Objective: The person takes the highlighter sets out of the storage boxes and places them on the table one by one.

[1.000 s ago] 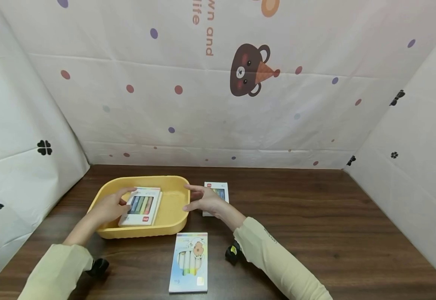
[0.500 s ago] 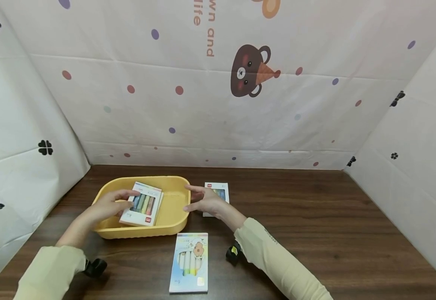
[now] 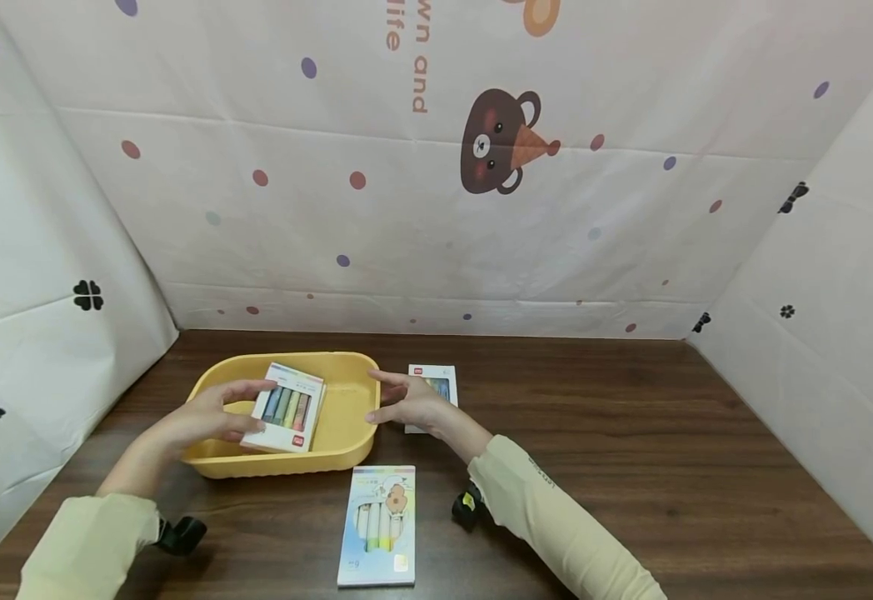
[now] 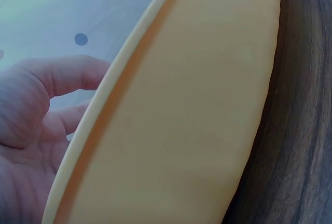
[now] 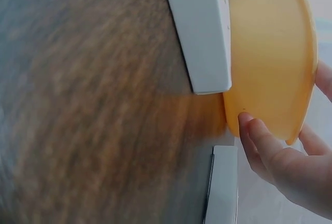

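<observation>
1. While the right hand (image 3: 416,403) grips the tray (image 3: 348,412) by its right end, the left hand (image 3: 207,415) touches the white box (image 3: 286,407) inside.
2. Left hand: thumb and forefinger spread apart, tips at the white box's left edge. Remaining fingers mostly hidden; in the left wrist view the tray wall covers part of the hand.
3. Right hand: thumb and forefinger at the rim, near frame centre, with a gap between them. Right wrist view has lower fingertips against the outer wall.
4. White box: lower left of frame, left half of tray, window side up, coloured sticks in a row. Sits askew to the tray. A white edge shows under its right side; too little visible to ID.
5. Tray: yellow, rounded corners, lower left of frame, on the brown table (image 3: 631,450).
6. Blue box (image 3: 376,529): bottom centre, flat on table, just below tray's lower right corner.
7. Back box (image 3: 440,374): right of tray, partly covered by the right hand.
8. Patterned cloth (image 3: 631,250) fills the top; bear print (image 3: 491,142) upper centre.
</observation>
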The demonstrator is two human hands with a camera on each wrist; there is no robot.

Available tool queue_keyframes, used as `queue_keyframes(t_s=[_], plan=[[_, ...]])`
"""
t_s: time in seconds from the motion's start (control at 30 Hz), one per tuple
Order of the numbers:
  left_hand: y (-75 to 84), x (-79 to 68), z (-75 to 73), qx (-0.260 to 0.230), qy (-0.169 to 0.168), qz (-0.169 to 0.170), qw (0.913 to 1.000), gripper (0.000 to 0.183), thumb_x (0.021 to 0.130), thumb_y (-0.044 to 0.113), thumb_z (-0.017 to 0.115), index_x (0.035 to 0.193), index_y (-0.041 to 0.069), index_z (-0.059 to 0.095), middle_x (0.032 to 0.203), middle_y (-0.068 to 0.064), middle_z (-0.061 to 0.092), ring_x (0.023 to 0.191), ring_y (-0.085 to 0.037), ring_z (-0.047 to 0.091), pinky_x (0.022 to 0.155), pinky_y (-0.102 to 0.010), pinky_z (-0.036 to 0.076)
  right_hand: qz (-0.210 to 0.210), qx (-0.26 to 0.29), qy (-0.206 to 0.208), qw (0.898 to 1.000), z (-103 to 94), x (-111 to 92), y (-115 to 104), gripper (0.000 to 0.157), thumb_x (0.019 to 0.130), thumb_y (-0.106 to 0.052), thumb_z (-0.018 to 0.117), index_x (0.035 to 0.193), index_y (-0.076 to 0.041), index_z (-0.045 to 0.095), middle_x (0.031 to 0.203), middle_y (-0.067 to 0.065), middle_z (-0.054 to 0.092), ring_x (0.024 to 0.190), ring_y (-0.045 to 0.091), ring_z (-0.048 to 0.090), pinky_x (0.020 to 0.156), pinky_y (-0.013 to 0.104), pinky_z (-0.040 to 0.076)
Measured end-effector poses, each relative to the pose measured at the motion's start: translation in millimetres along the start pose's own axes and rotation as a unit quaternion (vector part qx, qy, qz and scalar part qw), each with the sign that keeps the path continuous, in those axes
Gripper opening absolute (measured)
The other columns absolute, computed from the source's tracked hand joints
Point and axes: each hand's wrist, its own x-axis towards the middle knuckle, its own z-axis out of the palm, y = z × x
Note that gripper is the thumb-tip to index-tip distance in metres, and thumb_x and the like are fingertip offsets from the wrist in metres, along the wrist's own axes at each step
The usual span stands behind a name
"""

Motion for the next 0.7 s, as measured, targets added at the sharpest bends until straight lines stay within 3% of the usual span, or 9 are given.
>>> queue_keyframes(t_s=[0.23,0.5,0.7], plan=[[1.3,-0.7,1.2,-0.023,0.005,-0.021,0.9995,0.078,0.077,0.016,0.071,0.141,0.001,0.028,0.136,-0.030,0.027,0.090,-0.021,0.056,0.073,-0.037,0.051,0.003,-0.008,-0.001,1.000,-0.3,0.2,1.7,0.069,0.072,-0.006,0.076,0.132,-0.023,0.049,0.106,0.013,0.052,0.069,0.013,0.047,0.059,0.025,0.040],[4.3,-7.2,-4.7,-0.013,0.034,-0.008,0.9993,0.078,0.078,0.022,0.071,0.141,0.003,0.029,0.141,-0.029,0.025,0.098,-0.024,0.051,0.074,-0.035,0.049,-0.005,-0.022,-0.001,1.000,-0.8,-0.4,1.5,0.068,0.071,-0.007,0.077,0.132,-0.024,0.049,0.104,0.012,0.053,0.073,0.014,0.048,0.061,0.026,0.042],[6.5,-17.9,-6.8,-0.052,0.040,-0.008,0.9978,0.076,0.080,0.021,0.070,0.142,0.005,0.028,0.142,-0.029,0.021,0.096,-0.019,0.053,0.075,-0.034,0.050,-0.006,-0.024,-0.004,1.000,-1.5,-0.3,0.5,0.069,0.072,-0.007,0.076,0.134,-0.023,0.047,0.105,0.012,0.054,0.078,0.016,0.051,0.067,0.028,0.045]])
